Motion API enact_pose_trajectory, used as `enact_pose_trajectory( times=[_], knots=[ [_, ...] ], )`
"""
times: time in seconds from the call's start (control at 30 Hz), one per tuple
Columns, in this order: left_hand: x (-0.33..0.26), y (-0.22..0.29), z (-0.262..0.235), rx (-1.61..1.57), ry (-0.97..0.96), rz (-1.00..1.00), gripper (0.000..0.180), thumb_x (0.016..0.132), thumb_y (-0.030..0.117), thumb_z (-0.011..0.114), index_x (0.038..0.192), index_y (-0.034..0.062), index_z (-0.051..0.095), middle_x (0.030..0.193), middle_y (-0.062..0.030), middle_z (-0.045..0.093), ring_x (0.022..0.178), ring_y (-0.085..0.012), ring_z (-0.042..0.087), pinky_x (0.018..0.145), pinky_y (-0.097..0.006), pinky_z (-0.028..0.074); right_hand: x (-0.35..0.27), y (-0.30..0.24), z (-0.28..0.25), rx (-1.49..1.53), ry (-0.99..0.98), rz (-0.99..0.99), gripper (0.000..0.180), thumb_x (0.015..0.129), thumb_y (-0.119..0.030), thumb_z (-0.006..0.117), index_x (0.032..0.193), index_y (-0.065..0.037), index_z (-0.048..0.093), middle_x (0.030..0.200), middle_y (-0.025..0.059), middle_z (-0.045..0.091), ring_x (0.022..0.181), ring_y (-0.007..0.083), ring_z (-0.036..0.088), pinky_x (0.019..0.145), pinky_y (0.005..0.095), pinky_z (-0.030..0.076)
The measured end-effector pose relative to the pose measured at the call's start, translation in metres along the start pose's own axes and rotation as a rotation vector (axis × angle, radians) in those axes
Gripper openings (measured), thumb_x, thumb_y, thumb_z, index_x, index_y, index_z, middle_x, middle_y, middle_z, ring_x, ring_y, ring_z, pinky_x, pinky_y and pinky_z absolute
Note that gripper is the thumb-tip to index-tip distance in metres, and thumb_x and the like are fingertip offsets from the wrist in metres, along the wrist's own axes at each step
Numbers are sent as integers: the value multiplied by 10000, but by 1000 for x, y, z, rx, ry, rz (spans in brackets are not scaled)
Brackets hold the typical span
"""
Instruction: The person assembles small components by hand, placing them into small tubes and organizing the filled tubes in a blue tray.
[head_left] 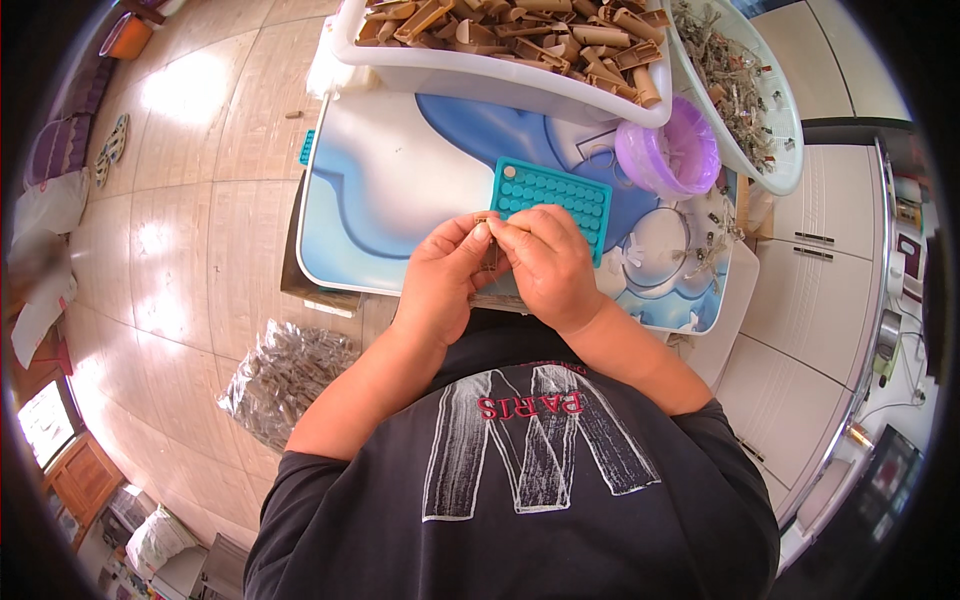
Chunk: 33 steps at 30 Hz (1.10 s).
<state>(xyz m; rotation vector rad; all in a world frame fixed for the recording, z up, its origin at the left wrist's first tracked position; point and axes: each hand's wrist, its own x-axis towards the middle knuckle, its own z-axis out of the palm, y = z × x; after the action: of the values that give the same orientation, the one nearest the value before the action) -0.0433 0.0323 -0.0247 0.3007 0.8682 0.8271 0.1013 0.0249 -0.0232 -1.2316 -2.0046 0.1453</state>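
Note:
Close together over the near edge of a low table, my left hand [441,270] and my right hand [548,268] are both closed in a pinch. Between their fingertips is a small brownish piece [482,220], too small to name, and thin wire-like strands seem to hang below it. Just beyond my right hand lies a teal tray [604,190] with rows of round hollows, partly hidden by that hand. A pale round piece [510,172] sits in its far left corner.
The blue-and-white tabletop [370,190] carries a white bin [500,78] of tan curved plastic pieces [590,38]. A purple basket [640,165] stands right of it, near a pale basket [788,150] of tangled wired parts. Loose wired parts [706,258] lie at right; a filled clear plastic bag [285,380] rests on the floor.

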Motion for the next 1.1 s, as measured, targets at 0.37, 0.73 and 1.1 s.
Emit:
enact_pose_trajectory(
  times=[0.37,0.73,1.1],
  knots=[
    [-2,-2,-5,25,-84,19,217,965,187,436,1054,6,515,910,-91,610,804,-192,633,781,-320,528,107,14,-23,-127,263,-221,394,674,-135,723,1027,-48,570,906,95,584,835,292,546,747,378,430],
    [-22,10,3,43,-114,107,209,956,172,463,1075,9,516,1026,-108,606,853,-198,633,804,-323,526,172,-1,-5,-292,27,85,494,712,-286,717,1078,-32,504,1002,148,584,946,316,535,836,407,413],
    [-30,15,11,289,-284,15,305,957,205,457,1165,-11,510,1174,-95,563,972,-188,600,816,-323,524,41,-21,-89,-74,-457,49,624,645,-111,723,1214,-82,466,956,111,574,896,315,540,794,407,435]
  ],
)
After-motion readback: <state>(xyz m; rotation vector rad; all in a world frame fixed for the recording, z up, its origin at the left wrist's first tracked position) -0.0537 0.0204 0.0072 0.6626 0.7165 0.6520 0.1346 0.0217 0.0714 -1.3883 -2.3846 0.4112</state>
